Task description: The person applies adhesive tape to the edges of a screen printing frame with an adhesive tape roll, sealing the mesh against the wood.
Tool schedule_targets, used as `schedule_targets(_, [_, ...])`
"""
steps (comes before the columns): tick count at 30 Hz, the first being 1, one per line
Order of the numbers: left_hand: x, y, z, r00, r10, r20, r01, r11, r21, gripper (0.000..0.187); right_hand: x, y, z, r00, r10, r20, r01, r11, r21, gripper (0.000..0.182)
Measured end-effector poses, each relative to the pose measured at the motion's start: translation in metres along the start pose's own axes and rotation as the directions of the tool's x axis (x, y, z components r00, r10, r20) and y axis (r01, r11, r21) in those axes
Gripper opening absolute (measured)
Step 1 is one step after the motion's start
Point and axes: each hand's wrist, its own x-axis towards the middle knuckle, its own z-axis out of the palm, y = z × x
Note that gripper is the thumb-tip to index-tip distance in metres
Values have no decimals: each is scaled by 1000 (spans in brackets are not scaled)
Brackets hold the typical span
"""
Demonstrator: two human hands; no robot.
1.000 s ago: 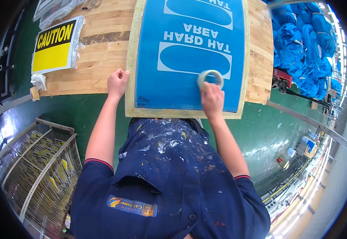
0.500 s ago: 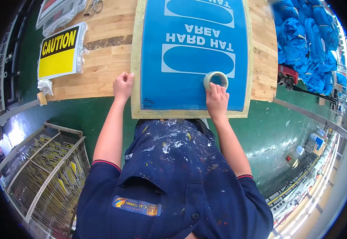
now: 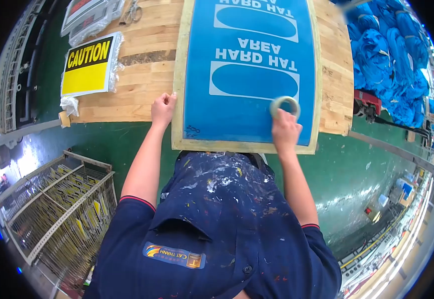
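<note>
A blue screen [image 3: 237, 117] in a pale frame [image 3: 227, 146] lies on the wooden table [image 3: 112, 109], with lettering reading HARD HAT AREA and white-edged oval shapes. At the frame's left edge is my left hand [image 3: 162, 109], its fingers closed; whatever they may hold is too small to make out. My right hand [image 3: 286, 132] holds a roll of clear tape [image 3: 292, 104] over the lower right part of the screen, slightly blurred.
On the left of the table lie a yellow CAUTION sign [image 3: 90, 65] in plastic, other wrapped signs [image 3: 88, 17] and scissors [image 3: 131, 13]. Blue bundles [image 3: 384, 55] are piled at the right. A metal rack [image 3: 60, 204] stands on the floor at lower left.
My right hand has moved right across the screen with the tape roll. The view has shifted a little, and my left hand stays by the frame's left edge.
</note>
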Motion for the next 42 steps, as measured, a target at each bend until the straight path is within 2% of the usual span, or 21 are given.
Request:
schedule_targets(2, [-8, 10, -4, 998, 0, 62, -7, 994, 108, 51, 1, 54, 3, 986, 163, 41, -159, 984, -78, 25])
schedule_targets(6, [-34, 24, 2, 996, 87, -15, -85, 989, 124, 65, -2, 132, -17, 907, 416, 67, -400, 900, -173, 29])
schedule_targets(9, [-58, 24, 7, 993, 107, -54, -101, 989, 105, 71, -2, 181, -25, 879, 459, 127, -421, 874, -245, 35])
schedule_targets(15, [-110, 6, 28, 951, 212, -224, -171, 966, 192, 67, 1, 261, -20, 892, 452, 27, -438, 876, -203, 43])
schedule_targets(18, [-152, -8, 32, 971, 27, -237, 12, 986, 164, 69, 10, 300, -12, 914, 406, 2, -400, 901, -166, 45])
schedule_targets(19, [-160, -42, 44, 957, -166, -239, 164, 986, -31, 73, 11, 312, -4, 926, 378, -9, -375, 913, -164, 44])
schedule_targets(20, [-171, -31, 44, 900, -421, -108, 386, 889, -245, 74, 10, 325, 10, 937, 350, -21, -348, 923, -161, 44])
schedule_targets(21, [-181, -16, 41, 785, -615, 71, 585, 699, -412, 76, 13, 329, 14, 945, 324, -34, -325, 933, -157, 43])
schedule_targets(22, [-191, -2, 39, 623, -731, 280, 741, 436, -511, 77, 15, 332, 20, 957, 236, -171, -260, 956, -135, 41])
schedule_targets(24, [-206, -2, 57, 680, -687, 256, 658, 419, -626, 76, 16, 323, 25, 898, 66, -435, -131, 984, -121, 39])
schedule_targets(27, [-216, 4, 85, 734, -631, 250, 572, 378, -728, 72, 6, 276, 0, 856, 120, -503, -104, 993, 60, 38])
schedule_targets(28, [-220, 10, 97, 733, -618, 286, 579, 345, -739, 71, -6, 265, 6, 921, 318, -224, -200, 882, 428, 39])
schedule_targets(29, [-223, 18, 109, 732, -601, 320, 583, 311, -750, 70, -19, 254, 15, 916, 385, 113, -350, 629, 694, 40])
schedule_targets(30, [-227, 30, 122, 735, -579, 353, 605, 325, -727, 69, -31, 238, 22, 911, 379, 162, -359, 537, 763, 40])
schedule_targets(31, [-232, 45, 135, 735, -556, 388, 627, 340, -701, 68, -51, 238, 49, 966, 250, 74, -239, 737, 633, 48])
schedule_targets(32, [-234, 59, 147, 734, -533, 422, 646, 355, -676, 68, -54, 231, 44, 966, 249, 64, -229, 722, 653, 53])
schedule_targets(34, [-240, 79, 167, 735, -502, 456, 626, 244, -741, 65, -57, 214, 30, 970, 237, 47, -203, 694, 690, 61])
schedule_targets(35, [-246, 87, 176, 735, -487, 471, 614, 182, -768, 64, -57, 216, 29, 981, 180, 69, -179, 725, 665, 73])
schedule_targets(38, [-255, 123, 195, 755, -408, 513, 635, 259, -728, 62, -56, 218, 16, 980, 149, 132, -199, 711, 674, 77])
schedule_targets(41, [-265, 133, 196, 808, -484, 337, 547, 403, -733, 57, -47, 238, 5, 946, 81, 315, -298, 599, 743, 85])
schedule_targets(42, [-267, 142, 189, 820, -490, 295, 527, 446, -723, 56, -41, 237, -10, 919, 65, 389, -367, 500, 784, 87])
